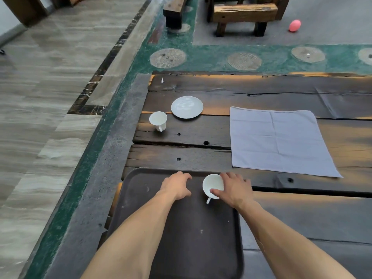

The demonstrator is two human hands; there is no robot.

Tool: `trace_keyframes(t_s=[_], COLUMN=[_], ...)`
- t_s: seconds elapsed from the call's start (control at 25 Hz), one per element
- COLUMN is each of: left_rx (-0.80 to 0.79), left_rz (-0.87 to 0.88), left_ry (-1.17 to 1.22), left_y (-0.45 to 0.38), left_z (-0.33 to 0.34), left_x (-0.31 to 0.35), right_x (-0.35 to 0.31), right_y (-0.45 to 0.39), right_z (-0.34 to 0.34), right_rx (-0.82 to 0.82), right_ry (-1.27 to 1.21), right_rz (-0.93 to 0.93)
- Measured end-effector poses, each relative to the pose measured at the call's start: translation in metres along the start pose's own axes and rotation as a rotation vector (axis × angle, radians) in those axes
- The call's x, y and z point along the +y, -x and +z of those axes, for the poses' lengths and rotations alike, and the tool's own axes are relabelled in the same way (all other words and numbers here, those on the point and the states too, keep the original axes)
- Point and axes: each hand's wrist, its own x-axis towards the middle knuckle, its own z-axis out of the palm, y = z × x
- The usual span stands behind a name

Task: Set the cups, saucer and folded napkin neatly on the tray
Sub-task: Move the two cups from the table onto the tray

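Right hand gripped a white cup at the far right corner of the tray, thumb hooked over the near rim and fingers curled around the far side. That cup stood upright on the tray surface, its handle pointing toward the near edge. Just to the left, the left hand rested palm down on the tray with fingers loosely bent and nothing between them; whether the fingertips touched the far rim could not be told. Both bare forearms reached in from the near edge, over the tray.

The tray was dark and rectangular with rounded corners, lying at the near left of the worktop, a surface of dark, weathered planks with knot holes.

Farther away and to the left, a second cup stood upright on the planks, handle toward the near side. Just beside it, to the far right, lay a white saucer, apart from the cup. Well to the right, a pale napkin lay spread open and flat on the worktop, its fold creases showing.

Beyond the worktop, on the floor, stood a wooden bench, and a pink ball lay to its right.
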Motion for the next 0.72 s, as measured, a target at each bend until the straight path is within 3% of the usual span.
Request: trace_keyframes(t_s=[0.72], left_rx=[0.009], left_rz=[0.05], left_ry=[-0.09], left_y=[-0.016], left_z=[-0.077], left_x=[-0.141], right_x=[-0.152], right_y=[-0.054], right_z=[-0.005], right_rx=[-0.116], right_ry=[0.06], right_rz=[-0.1])
